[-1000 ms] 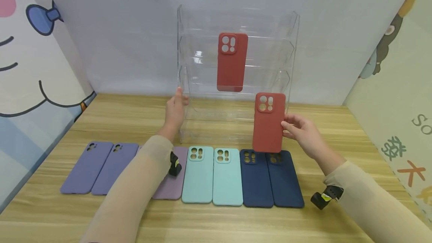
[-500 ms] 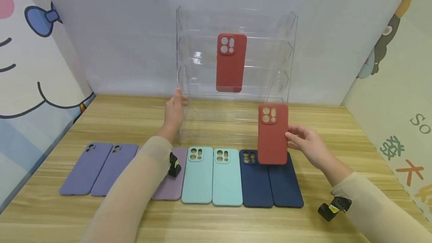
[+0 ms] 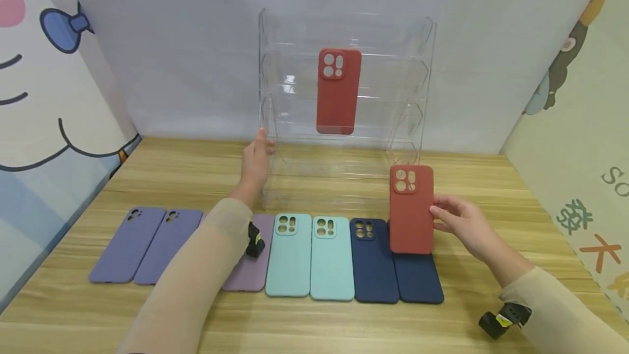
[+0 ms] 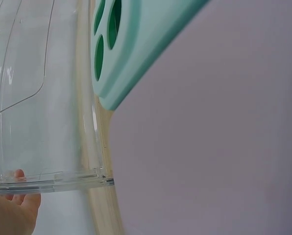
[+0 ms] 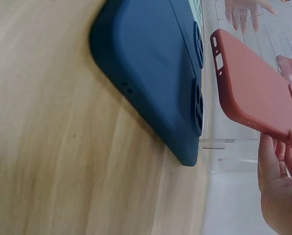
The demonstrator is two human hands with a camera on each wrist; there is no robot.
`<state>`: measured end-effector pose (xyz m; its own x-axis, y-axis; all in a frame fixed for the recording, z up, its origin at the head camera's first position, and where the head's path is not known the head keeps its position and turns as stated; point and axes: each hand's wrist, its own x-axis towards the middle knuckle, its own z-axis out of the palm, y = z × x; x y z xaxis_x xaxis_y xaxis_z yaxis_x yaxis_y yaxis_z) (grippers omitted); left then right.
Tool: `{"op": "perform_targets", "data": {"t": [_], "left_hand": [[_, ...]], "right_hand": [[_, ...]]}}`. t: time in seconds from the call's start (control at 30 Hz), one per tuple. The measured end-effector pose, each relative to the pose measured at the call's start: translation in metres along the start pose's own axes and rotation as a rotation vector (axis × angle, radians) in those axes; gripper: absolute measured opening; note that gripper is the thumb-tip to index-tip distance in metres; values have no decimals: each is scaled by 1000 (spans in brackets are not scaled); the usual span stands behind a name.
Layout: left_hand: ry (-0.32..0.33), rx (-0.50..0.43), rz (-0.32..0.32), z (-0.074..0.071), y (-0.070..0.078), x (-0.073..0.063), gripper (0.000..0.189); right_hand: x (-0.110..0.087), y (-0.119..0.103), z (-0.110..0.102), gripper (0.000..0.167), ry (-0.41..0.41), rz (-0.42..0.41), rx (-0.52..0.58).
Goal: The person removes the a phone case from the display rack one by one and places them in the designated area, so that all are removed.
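Note:
At the right, my right hand (image 3: 464, 223) pinches a red phone case (image 3: 411, 212) by its right edge. It is held upright above the far-right dark blue phone case (image 3: 420, 283), hiding that one's upper part. In the right wrist view, the thumb and fingers (image 5: 271, 161) grip the case's long side. My left hand (image 3: 255, 160) holds the left side panel of a clear acrylic display rack (image 3: 383, 75), with digits on both sides of the panel in the left wrist view. Another red phone case (image 3: 337, 97) leans on a middle tier of the rack.
A row of phone cases lies on the wooden table (image 3: 344, 326) before the rack: purple cases (image 3: 128, 245), a mauve case (image 3: 250, 266) partly under the left sleeve, two mint cases (image 3: 288, 264), and dark blue ones. A white wall stands behind, with cartoon-printed panels at both sides.
The right hand has moved down, right and towards me with the red phone case, away from the rack's lower right. The left hand has stayed on the rack's side.

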<state>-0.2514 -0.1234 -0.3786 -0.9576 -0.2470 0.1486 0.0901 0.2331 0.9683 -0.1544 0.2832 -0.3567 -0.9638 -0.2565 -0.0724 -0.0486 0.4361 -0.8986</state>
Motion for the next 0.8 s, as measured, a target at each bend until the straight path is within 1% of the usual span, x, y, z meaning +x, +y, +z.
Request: {"op": "perform_targets", "data": {"t": [0.17, 0.4, 0.7, 0.8], "left_hand": [[0, 1, 6, 1, 1, 0, 70], [6, 3, 8, 0, 1, -1, 69], [8, 6, 12, 0, 0, -2, 70], [10, 5, 17, 0, 0, -2, 70]], "right_hand": [[-5, 7, -5, 49, 14, -1, 1], [-11, 13, -11, 50, 19, 38, 12], [-18, 22, -19, 50, -27, 101, 20], [-21, 25, -23, 51, -53, 110, 8]]}}
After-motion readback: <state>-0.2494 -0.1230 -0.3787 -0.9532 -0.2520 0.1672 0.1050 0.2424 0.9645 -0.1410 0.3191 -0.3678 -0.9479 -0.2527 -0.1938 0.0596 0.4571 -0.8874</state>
